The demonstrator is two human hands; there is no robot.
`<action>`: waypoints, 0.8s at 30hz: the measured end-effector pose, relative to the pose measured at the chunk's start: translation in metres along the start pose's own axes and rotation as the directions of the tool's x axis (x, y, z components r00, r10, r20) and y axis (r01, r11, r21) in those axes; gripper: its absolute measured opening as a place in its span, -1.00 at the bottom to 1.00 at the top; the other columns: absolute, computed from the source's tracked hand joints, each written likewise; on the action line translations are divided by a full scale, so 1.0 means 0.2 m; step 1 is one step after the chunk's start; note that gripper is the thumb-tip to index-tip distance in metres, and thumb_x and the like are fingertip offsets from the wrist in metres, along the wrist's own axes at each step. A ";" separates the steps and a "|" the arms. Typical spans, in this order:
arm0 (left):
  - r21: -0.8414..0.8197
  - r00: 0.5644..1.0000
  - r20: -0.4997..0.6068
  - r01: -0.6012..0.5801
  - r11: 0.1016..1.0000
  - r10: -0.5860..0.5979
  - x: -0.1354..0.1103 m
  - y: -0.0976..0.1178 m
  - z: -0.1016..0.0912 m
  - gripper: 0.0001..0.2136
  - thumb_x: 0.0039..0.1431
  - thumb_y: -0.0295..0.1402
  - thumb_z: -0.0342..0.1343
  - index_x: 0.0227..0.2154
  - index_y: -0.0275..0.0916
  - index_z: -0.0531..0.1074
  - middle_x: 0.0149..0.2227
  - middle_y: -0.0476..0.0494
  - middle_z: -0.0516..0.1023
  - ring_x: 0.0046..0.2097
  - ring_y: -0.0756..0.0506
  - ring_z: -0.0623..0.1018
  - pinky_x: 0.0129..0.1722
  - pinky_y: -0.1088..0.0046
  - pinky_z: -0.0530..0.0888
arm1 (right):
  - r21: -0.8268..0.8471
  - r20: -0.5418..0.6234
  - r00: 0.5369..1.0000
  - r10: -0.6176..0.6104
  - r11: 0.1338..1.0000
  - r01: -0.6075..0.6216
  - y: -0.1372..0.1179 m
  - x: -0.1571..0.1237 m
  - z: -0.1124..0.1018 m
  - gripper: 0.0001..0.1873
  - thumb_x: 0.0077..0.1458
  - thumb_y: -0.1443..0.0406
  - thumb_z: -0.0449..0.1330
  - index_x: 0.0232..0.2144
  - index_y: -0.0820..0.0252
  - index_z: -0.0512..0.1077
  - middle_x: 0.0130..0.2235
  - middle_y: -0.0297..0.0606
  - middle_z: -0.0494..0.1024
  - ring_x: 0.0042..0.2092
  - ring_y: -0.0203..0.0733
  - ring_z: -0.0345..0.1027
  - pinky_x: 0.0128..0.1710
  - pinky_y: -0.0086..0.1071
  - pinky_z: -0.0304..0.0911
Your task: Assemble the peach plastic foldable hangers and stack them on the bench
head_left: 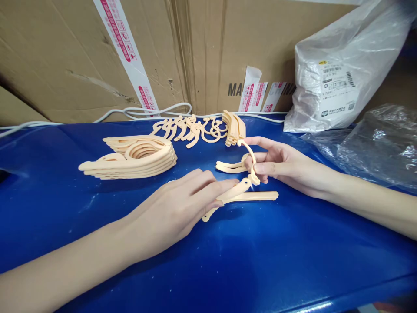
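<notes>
Between the thumb and fingers of my right hand (288, 167) is a beige plastic hanger hook (250, 152), upright with its lower end at the tip of a hanger arm (241, 188). My left hand (185, 202) grips that arm low over the table, fingers closed around its middle. Another long hanger piece (260, 196) extends to the right beneath it; whether the two are joined I cannot tell. Behind my right fingers lie curved arm pieces (228, 168), partly hidden. To the left sits a neat stack of beige folding hangers (143, 167).
Loose hooks (182, 128) lie along the back of the blue table (208, 269), beside a stack of curved arms (235, 128). A white cable (130, 114) runs before cardboard boxes (202, 48). A white plastic bag (335, 74) and clear film (378, 139) occupy the right.
</notes>
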State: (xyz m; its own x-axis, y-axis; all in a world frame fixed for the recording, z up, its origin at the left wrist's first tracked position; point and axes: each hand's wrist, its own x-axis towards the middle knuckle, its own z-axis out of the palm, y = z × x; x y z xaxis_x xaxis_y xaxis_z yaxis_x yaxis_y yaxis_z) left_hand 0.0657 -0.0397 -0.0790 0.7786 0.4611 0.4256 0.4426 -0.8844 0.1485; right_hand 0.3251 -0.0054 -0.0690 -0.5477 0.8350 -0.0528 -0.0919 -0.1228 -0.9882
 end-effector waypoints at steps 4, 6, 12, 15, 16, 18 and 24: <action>-0.022 1.000 0.004 0.011 1.000 -0.011 0.00 0.00 0.00 -0.70 0.43 -0.43 -0.18 0.14 -0.22 0.26 -0.22 -0.07 0.38 -0.25 -0.02 0.44 -0.30 0.49 0.40 | 0.001 0.011 1.000 -0.011 1.000 0.011 0.00 0.00 0.00 -0.44 0.08 0.39 0.33 0.09 0.08 0.24 -0.39 -0.45 0.49 -0.40 -0.43 0.34 -0.48 -0.58 0.25; -0.023 1.000 0.009 0.009 1.000 -0.009 0.00 0.00 0.00 -0.69 0.43 -0.44 -0.17 0.16 -0.22 0.25 -0.23 -0.07 0.39 -0.25 -0.02 0.44 -0.30 0.49 0.40 | -0.011 0.007 1.000 -0.016 1.000 0.016 0.00 0.00 0.00 -0.41 0.07 0.39 0.33 0.11 0.06 0.24 -0.39 -0.45 0.49 -0.41 -0.43 0.33 -0.49 -0.58 0.25; -0.013 1.000 0.005 -0.009 1.000 0.009 0.01 0.00 -0.01 -0.69 0.41 -0.45 -0.15 0.15 -0.22 0.26 -0.23 -0.08 0.40 -0.26 -0.03 0.44 -0.32 0.47 0.43 | -0.051 -0.006 1.000 0.007 0.999 -0.007 0.00 -0.01 0.01 -0.42 0.06 0.38 0.33 0.10 0.10 0.24 -0.41 -0.44 0.50 -0.43 -0.41 0.33 -0.44 -0.52 0.26; -0.005 1.000 0.011 -0.010 1.000 0.010 0.00 0.00 -0.01 -0.66 0.38 -0.52 -0.12 0.16 -0.23 0.25 -0.21 -0.09 0.41 -0.23 -0.04 0.43 -0.31 0.47 0.43 | -0.067 -0.023 1.000 0.015 0.998 -0.017 0.00 -0.01 0.02 -0.43 0.06 0.35 0.34 0.09 0.09 0.26 -0.36 -0.42 0.51 -0.42 -0.40 0.32 -0.42 -0.49 0.26; -0.001 1.000 0.011 -0.007 1.000 0.007 0.00 -0.01 -0.01 -0.65 0.36 -0.55 -0.11 0.17 -0.23 0.24 -0.20 -0.10 0.41 -0.22 -0.05 0.43 -0.30 0.47 0.43 | -0.074 -0.029 0.999 0.015 0.997 -0.017 0.00 -0.01 0.02 -0.43 0.06 0.34 0.34 0.09 0.08 0.26 -0.35 -0.41 0.51 -0.43 -0.41 0.31 -0.44 -0.49 0.24; 0.011 1.000 0.014 0.002 1.000 -0.002 0.00 -0.01 -0.01 -0.63 0.35 -0.57 -0.11 0.17 -0.23 0.24 -0.20 -0.10 0.42 -0.20 -0.06 0.41 -0.28 0.46 0.43 | -0.089 -0.048 0.999 0.004 0.996 -0.008 0.00 -0.01 0.03 -0.42 0.06 0.33 0.35 0.09 0.06 0.26 -0.33 -0.40 0.50 -0.45 -0.42 0.27 -0.49 -0.51 0.21; 0.069 1.000 0.010 0.017 0.997 -0.017 -0.01 -0.01 -0.01 -0.64 0.37 -0.53 -0.12 0.18 -0.23 0.23 -0.22 -0.11 0.42 -0.23 -0.08 0.38 -0.31 0.43 0.42 | -0.135 -0.121 0.991 -0.056 0.990 0.039 0.01 -0.03 0.04 -0.43 0.05 0.29 0.36 0.08 0.06 0.26 -0.33 -0.39 0.47 -0.44 -0.39 0.24 -0.52 -0.50 0.18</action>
State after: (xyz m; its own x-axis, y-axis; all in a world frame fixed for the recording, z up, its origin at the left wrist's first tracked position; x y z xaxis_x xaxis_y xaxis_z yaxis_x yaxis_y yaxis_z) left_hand 0.0629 -0.0381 -0.0791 0.7754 0.4771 0.4137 0.4852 -0.8694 0.0933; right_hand 0.3205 -0.0149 -0.0690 -0.4374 0.8991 -0.0147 -0.0003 -0.0165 -0.9999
